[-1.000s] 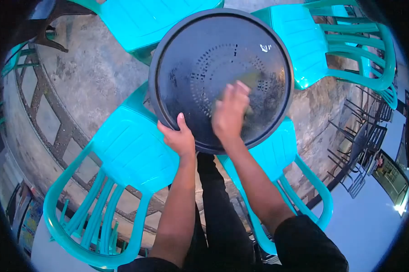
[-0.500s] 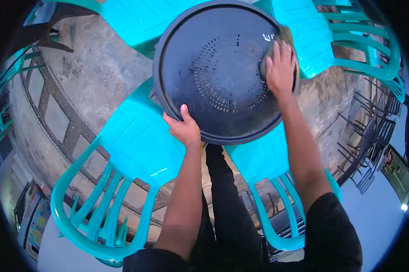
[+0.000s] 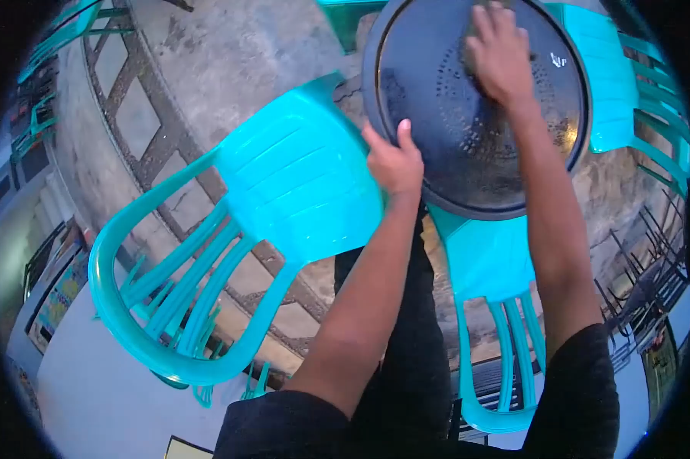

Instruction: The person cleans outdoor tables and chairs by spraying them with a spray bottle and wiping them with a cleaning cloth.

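Note:
A round black table [image 3: 406,99] with a ring of small hole-like marks stands among turquoise plastic chairs, its top edge cut off by the view. My left hand [image 3: 396,162] grips its near-left rim, thumb up and the other fingers partly hidden at the edge. On the tabletop, left of the white mark, my right hand [image 3: 504,57] presses down with its fingers stretched forward. The cloth seen under it earlier is almost wholly covered by the hand now. Wet-looking shine shows on the right part of the surface.
One turquoise chair [image 3: 299,172] is close on the left, another chair [image 3: 489,256] is below the table, and a third chair [image 3: 601,84] stands to the right. Stacked dark metal frames [image 3: 643,283] lie at far right. The floor [image 3: 215,61] is concrete.
My right hand has slid from the table's right rim towards the middle of the top. The view has shifted, so table and chairs sit differently. My left hand stays on the rim.

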The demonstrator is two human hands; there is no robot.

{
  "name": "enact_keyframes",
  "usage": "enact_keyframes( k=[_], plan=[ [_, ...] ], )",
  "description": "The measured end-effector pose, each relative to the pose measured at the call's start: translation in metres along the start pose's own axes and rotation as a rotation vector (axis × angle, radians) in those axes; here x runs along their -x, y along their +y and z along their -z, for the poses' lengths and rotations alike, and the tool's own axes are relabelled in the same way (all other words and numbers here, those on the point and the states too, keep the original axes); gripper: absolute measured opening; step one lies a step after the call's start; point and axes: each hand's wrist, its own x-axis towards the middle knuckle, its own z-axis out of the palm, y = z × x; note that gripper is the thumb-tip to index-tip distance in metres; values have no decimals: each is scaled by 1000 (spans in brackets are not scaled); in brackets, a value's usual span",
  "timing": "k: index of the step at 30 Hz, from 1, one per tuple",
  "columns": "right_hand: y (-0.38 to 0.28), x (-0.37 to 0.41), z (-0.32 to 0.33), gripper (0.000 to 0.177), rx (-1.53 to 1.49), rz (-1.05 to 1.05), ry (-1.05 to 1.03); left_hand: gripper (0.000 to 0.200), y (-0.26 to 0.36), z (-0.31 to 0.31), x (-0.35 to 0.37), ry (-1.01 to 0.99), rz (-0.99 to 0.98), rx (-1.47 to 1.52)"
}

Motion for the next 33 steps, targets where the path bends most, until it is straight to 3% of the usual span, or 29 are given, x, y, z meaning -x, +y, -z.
enact_keyframes(
  k=[2,4,6,9,13,17,19,21,24,27,29,31,33],
  plan=[
    [23,19,1,52,66,-76,108,66,-5,1,1,-13,1,-93],
    [35,66,-10,50,85,-284,156,64,-3,3,0,-3,-26,-152],
    [27,127,-3,49,147,-377,70,64,-2,5,0,-41,13,-148],
    [-20,190,14,51,-66,-382,-1,61,3,6,0,-43,14,-121],
    [-86,201,43,52,-293,-159,-157,54,-5,28,-7,-195,-39,-70],
    [-183,164,93,55,-582,-74,-136,46,-71,96,-8,-64,-180,204],
    [-238,150,100,47,-642,68,-219,45,-132,139,-4,139,-149,-68],
    [-285,142,90,45,-586,208,-330,59,-200,179,5,161,84,-307],
    [-341,168,6,53,-563,395,-412,77,-250,207,21,-160,96,-1084],
    [-360,175,-66,58,-624,954,-460,86,-286,204,27,-204,40,-892],
    [-375,129,-71,62,-206,1055,-465,87,-279,205,20,-244,56,-877],
    [-374,79,-66,66,-205,716,-494,88,-279,208,21,-254,91,-879],
    [-378,72,-83,69,-250,390,-156,88,-278,206,19,-271,88,-879]
  ],
)
